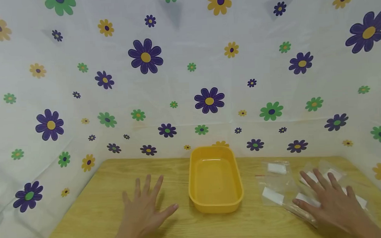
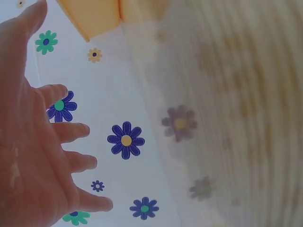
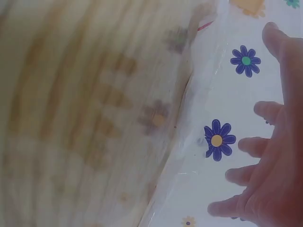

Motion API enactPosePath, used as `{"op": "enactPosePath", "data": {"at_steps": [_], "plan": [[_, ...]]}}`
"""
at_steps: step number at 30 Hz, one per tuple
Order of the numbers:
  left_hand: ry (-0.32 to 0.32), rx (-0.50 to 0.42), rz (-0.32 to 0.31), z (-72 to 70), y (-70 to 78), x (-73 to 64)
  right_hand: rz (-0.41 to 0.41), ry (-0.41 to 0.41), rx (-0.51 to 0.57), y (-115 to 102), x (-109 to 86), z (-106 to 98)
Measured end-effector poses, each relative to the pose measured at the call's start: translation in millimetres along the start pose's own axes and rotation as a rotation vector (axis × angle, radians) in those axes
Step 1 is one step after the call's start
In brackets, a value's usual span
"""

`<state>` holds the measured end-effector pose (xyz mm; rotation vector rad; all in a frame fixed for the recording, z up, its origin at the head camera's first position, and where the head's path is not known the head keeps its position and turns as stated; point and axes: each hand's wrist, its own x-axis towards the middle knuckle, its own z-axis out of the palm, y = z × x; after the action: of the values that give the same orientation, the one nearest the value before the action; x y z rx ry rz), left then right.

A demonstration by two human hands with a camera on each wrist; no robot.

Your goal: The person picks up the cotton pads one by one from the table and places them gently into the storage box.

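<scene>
Yellow tub (image 1: 215, 181) between left grip (image 1: 141, 214) and right grip (image 1: 337, 205), both wide-spread and empty, packets (image 1: 308, 198) beneath the right.

Observed from nine through twelve to three o'clock: white sheeting (image 1: 176, 87), printed with purple, yellow and green flowers (image 1: 145, 57), creased near eight. Noted at six: wood-grained table (image 1: 92, 208), yellowish-brown. Recorded lighting as soft and diffuse.

Yellow wood-grain tabletop (image 1: 214, 228); white, lightly creased sheet (image 1: 187, 37) behind and both sides, printed purple, green, yellow flowers (image 1: 145, 57).
</scene>
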<state>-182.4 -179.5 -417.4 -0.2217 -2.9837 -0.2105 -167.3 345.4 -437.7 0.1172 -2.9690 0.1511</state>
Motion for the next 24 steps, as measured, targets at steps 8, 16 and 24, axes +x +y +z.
{"op": "enactPosePath", "data": {"at_steps": [8, 16, 24], "plan": [[-0.042, -0.196, 0.031, -0.3, 22.7, 14.4, -0.133, 0.094, 0.157, 0, 20.3, -1], [-0.073, -0.297, 0.056, 3.7, 46.5, 28.9, -0.205, 0.143, 0.326, -3, 46.4, -3], [-0.112, -0.314, 0.077, 7.0, 59.4, 39.3, -0.236, 0.174, 0.387, -1, 62.0, 10]]}}
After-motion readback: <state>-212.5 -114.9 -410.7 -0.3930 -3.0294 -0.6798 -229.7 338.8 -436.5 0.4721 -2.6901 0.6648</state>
